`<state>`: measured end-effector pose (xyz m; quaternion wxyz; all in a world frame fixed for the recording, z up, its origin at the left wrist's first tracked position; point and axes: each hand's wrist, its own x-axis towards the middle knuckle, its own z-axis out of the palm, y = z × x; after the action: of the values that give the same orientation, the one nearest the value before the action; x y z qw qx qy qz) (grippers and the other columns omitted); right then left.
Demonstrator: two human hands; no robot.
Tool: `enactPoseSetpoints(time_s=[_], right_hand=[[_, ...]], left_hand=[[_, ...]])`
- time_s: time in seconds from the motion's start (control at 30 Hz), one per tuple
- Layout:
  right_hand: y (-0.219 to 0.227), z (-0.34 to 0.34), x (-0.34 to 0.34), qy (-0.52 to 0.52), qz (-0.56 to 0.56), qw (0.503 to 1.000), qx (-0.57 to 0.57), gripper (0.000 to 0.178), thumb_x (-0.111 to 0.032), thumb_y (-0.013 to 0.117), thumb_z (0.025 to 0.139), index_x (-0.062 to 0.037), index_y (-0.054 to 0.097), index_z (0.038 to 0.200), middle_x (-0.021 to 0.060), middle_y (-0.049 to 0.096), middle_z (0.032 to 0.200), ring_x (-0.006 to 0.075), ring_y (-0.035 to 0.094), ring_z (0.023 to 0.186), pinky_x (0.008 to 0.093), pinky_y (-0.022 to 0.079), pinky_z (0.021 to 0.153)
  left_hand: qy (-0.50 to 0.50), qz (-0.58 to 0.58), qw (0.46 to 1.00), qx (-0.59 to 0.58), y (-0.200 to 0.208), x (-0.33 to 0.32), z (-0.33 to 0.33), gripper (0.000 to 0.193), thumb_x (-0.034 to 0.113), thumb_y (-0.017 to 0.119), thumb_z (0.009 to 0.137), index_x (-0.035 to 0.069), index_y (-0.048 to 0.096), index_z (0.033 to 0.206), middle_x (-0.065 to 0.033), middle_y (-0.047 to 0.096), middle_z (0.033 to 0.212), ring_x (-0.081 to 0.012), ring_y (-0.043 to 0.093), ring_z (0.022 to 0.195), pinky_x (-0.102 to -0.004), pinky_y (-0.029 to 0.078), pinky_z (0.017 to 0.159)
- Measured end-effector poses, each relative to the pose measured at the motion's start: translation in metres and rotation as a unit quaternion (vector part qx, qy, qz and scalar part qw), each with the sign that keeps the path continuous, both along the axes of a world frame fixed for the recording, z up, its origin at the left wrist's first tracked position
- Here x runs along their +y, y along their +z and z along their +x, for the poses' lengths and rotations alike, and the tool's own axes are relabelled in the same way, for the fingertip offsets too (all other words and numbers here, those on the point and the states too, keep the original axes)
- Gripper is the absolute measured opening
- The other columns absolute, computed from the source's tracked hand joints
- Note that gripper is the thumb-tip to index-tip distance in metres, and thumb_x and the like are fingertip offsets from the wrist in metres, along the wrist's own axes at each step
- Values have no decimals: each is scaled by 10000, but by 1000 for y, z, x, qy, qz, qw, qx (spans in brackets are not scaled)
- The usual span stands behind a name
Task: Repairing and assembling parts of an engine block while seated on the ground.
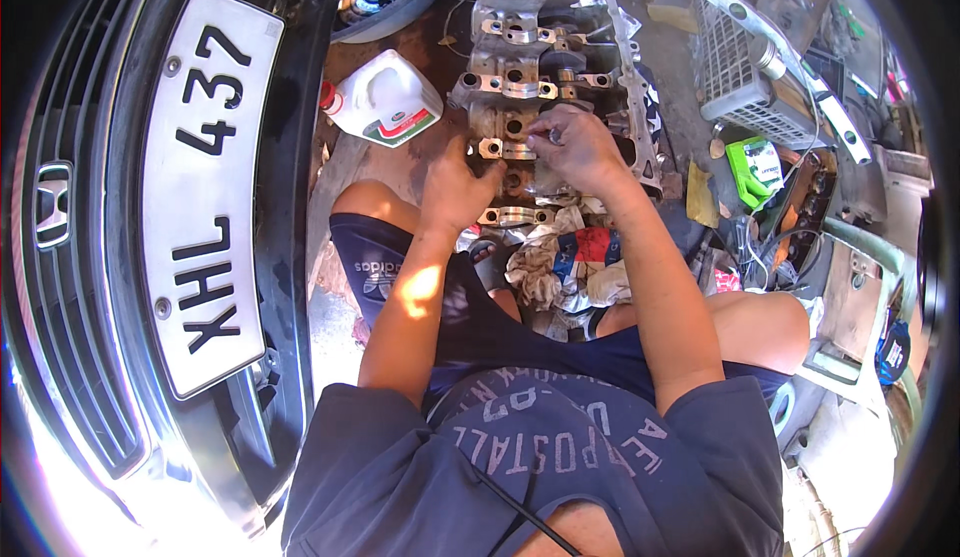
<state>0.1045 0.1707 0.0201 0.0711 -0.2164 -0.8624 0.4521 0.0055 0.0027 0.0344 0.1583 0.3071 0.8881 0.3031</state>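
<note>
A grey metal engine block lies in front of me, with several shiny bearing saddles in a row along it. My left hand is at its left side, fingers curled around the end of one bearing saddle, thumb resting near its face. From the right, my right hand reaches over the same saddle. Its thumb and fingertips are pinched together at the saddle's right end; whatever they hold is too small to make out. Closer to me, another bearing saddle shows bare curved metal.
Left of the block stands a white jug with a red cap, below a basin of metal parts. A car's front bumper borders the left. Crumpled rags lie between my legs. Rightward are a grey plastic crate and a green pouch.
</note>
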Motion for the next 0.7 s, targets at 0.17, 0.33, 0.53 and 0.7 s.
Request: enactPoseSetpoints(time_s=[0.17, 0.33, 0.53, 0.7], right_hand=[[2, -3, -1, 9, 15, 999, -33, 225, -238, 712, 772, -83, 712, 936, 131, 667, 963, 290, 641, 898, 367, 489, 811], [13, 14, 44, 41, -111, 990, -71, 236, -225, 728, 782, -11, 683, 869, 51, 640, 731, 110, 581, 683, 261, 461, 647], [18, 63, 56, 224, -127, 907, -333, 336, -338, 767, 718, -35, 722, 856, 74, 690, 784, 148, 618, 677, 299, 489, 639], [-63, 86, -23, 327, -109, 794, -501, 465, -450, 728, 717, -45, 719, 946, 121, 698, 949, 240, 656, 826, 358, 510, 734]], left_hand=[[-36, 15, 999, 36, -14, 0, 1, 497, 272, 725, 728, -18, 570, 1101, -264, 649, 907, -423, 627, 888, -469, 500, 768], [-32, 57, 998, 12, -18, -1, -10, 437, 323, 710, 751, -9, 595, 1010, -254, 653, 848, -426, 632, 835, -487, 497, 731], [-82, 0, 995, 60, -11, 5, -19, 413, 353, 693, 758, -1, 613, 956, -250, 656, 860, -432, 628, 840, -488, 492, 741], [-117, -61, 991, -12, 12, 13, -25, 427, 334, 684, 762, -1, 609, 1017, -247, 655, 937, -418, 615, 927, -459, 474, 824]])
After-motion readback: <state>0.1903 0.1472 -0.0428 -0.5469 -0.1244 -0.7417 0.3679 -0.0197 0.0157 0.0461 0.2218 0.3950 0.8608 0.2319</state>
